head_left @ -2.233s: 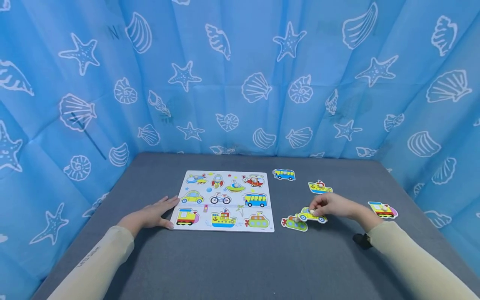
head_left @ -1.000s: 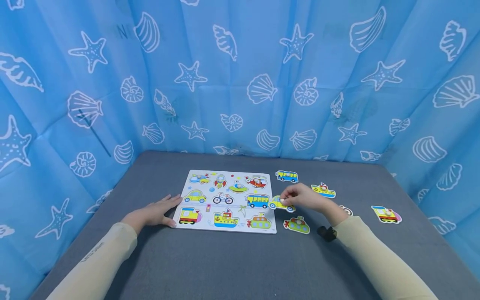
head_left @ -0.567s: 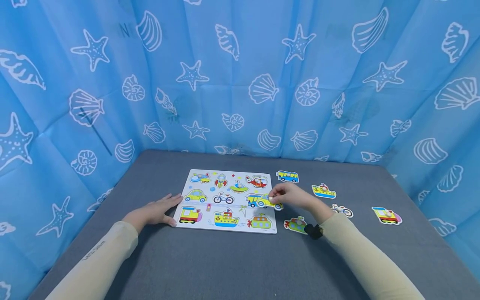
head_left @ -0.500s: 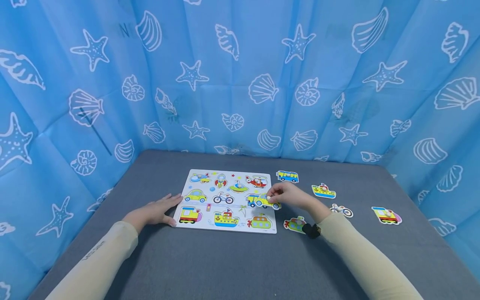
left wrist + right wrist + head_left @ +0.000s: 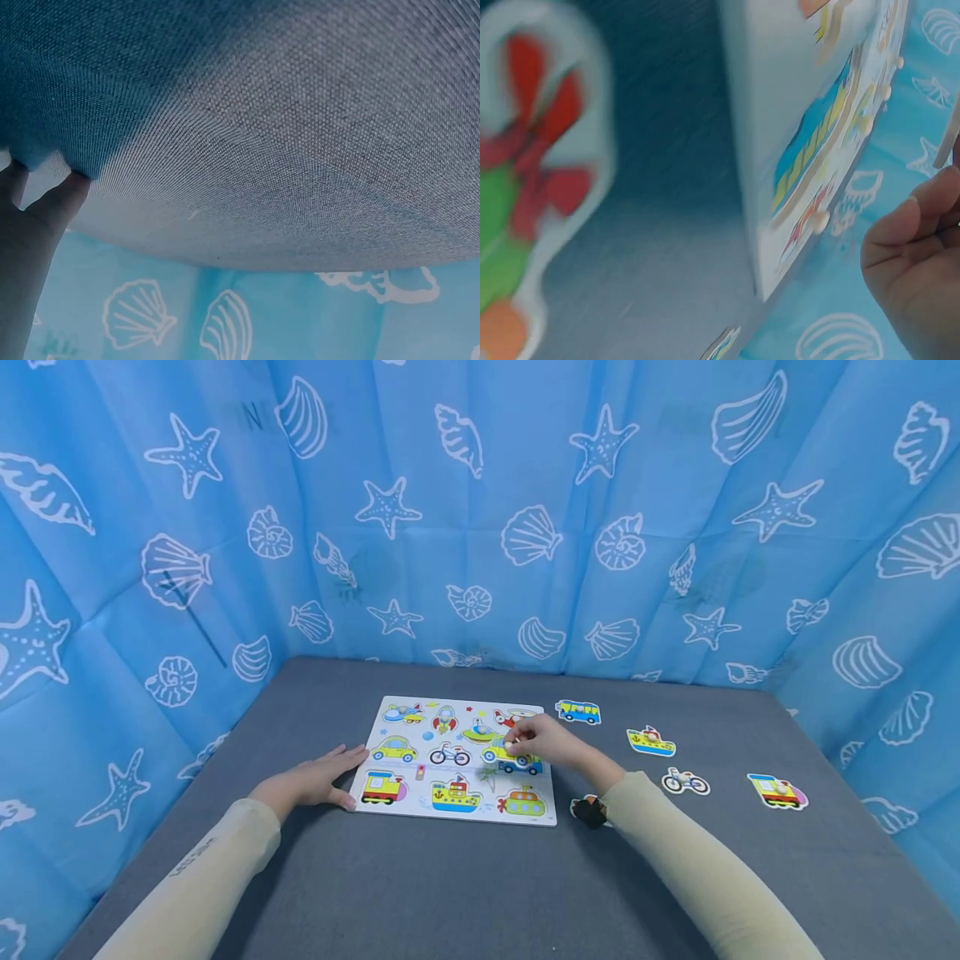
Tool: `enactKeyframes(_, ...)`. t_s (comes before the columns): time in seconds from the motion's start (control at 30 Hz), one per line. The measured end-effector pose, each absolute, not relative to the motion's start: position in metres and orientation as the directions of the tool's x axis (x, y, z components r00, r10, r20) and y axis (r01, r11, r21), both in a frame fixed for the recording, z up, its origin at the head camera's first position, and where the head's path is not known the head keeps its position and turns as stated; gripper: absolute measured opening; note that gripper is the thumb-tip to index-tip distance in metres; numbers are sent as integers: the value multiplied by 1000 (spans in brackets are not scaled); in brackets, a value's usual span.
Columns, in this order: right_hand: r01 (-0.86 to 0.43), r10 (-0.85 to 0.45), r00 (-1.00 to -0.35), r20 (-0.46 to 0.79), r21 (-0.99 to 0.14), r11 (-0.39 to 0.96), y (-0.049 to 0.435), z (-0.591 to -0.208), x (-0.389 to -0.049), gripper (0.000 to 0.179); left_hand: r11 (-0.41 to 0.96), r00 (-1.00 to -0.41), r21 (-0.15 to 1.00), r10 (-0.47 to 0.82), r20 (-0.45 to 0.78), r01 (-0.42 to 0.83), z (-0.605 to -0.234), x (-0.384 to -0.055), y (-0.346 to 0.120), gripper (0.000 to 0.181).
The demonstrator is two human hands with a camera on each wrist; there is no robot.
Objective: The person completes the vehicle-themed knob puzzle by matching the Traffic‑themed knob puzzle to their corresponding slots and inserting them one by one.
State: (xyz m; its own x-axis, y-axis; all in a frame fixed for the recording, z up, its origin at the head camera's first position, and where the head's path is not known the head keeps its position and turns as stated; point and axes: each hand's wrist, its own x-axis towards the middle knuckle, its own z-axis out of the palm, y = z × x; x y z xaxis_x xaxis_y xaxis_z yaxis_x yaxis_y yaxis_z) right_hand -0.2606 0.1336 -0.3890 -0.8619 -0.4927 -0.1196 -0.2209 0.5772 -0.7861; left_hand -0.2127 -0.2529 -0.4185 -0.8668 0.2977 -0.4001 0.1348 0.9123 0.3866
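Note:
My right hand (image 5: 551, 743) pinches the knob of a yellow car puzzle piece (image 5: 495, 752), which overlaps the blue bus recess (image 5: 525, 767) at the board's right side. In the right wrist view, the thumb and fingers of that hand (image 5: 915, 255) grip the edge-on piece at the far right. The white puzzle board (image 5: 416, 806) lies flat, with plane, rocket, saucer and helicopter pieces in its back row. At its left edge rests my left hand (image 5: 315, 781), fingers extended and thumb on the near corner.
Right of the board lie loose knobbed pieces: a bus (image 5: 578, 712), a boat (image 5: 651, 742), a bicycle (image 5: 686, 782) and a train (image 5: 777, 792). A submarine piece (image 5: 499, 217) is mostly hidden by the black wrist camera (image 5: 589, 811) in the head view. A blue curtain (image 5: 480, 510) hangs behind.
My right hand has carried the car piece left, from over the submarine piece onto the board's right side. The bicycle piece is uncovered. My left hand has stayed at the board's edge.

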Motion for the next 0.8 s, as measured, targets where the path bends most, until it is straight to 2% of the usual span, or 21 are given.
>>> enactKeyframes(0.27, -154, -447, -881, -156, -798, 583, 104, -392, -267, 9, 911, -867, 393, 292, -404, 124, -419, -212, -253, 105)
enactKeyframes(0.57, -158, -427, -892, -149, -783, 602, 76, -396, -269, 9, 915, -868, 384, 288, -405, 124, -418, -212, -253, 105)
enactKeyframes(0.8, -147, -433, -890, -142, -810, 568, 56, -400, -273, 8, 914, -863, 385, 296, -410, 130, -418, -213, -253, 106)
